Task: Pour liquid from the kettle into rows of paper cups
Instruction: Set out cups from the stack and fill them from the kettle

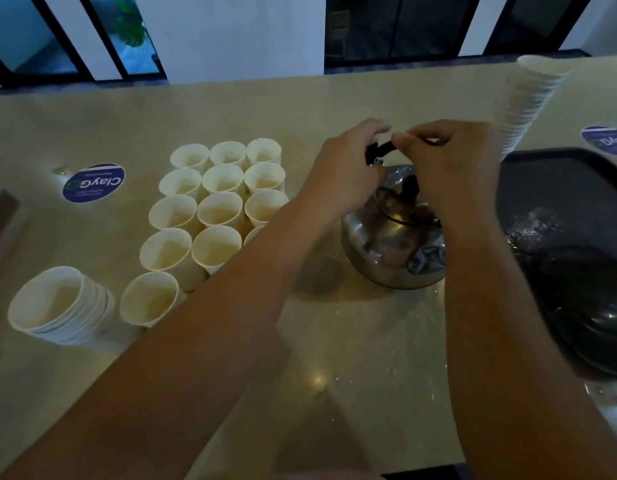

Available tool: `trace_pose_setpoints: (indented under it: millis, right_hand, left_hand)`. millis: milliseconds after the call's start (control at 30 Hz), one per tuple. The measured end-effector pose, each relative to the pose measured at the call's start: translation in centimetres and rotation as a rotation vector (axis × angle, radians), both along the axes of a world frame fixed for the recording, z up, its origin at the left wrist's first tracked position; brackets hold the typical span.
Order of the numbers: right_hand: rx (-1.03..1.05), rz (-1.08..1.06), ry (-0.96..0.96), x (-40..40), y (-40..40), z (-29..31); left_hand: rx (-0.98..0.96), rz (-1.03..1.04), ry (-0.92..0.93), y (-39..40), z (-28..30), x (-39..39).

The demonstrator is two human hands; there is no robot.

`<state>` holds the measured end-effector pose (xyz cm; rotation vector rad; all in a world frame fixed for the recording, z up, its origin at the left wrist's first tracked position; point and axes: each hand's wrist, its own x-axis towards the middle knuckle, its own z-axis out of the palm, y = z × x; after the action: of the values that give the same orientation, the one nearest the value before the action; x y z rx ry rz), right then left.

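The kettle point(393, 244) stands on the counter point(352, 358), directly below both hands. Left hand point(345, 168) and right hand point(449, 164) curl their fingers around the black handle point(380, 150) arching over the lid. Grip here only: the polished steel body is rigid, likely slippery and possibly hot. A filled kettle probably handles heavy, so tilt slowly. The paper cups point(217, 206) stand in rows left of the left fingers, close together. They appear light, thin-walled and easily tipped; avoid contact between kettle and rims.
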<state>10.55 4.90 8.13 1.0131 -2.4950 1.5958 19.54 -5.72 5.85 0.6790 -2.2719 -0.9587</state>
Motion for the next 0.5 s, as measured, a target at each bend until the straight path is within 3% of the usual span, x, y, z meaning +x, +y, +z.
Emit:
trace_pose_setpoints:
  millis: [500]
  right_hand:
    - [0.124,-0.042,-0.148,0.1,-1.1,-3.4]
  left_hand:
    - [0.119,0.017,-0.07,-0.5,-3.8,-0.4]
